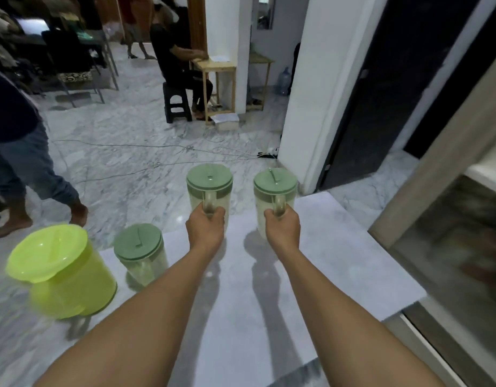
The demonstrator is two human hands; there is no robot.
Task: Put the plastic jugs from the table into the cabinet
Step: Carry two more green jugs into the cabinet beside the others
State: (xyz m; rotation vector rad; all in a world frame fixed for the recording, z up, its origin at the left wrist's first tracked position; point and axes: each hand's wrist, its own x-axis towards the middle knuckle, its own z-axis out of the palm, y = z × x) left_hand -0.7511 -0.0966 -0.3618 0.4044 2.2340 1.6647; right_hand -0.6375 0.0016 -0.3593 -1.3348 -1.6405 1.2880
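Two clear plastic jugs with sage-green lids hang above the far edge of the white table (339, 263). My left hand (205, 229) grips the handle of the left jug (209, 181). My right hand (283, 227) grips the handle of the right jug (274, 185). A third clear jug with a green lid (139, 248) stands on the table at the left. Beside it, at the left edge, is a bright lime-green jug (65, 277), blurred and tilted. At the right is a cabinet with a glass front (448, 247) and a wooden frame.
A person in dark shorts (20, 163) walks barefoot on the marble floor at the left. Another person sits on a black stool (177, 101) at a small wooden table. Cables (157, 152) run across the floor. A white pillar (305, 93) and dark doorway stand ahead right.
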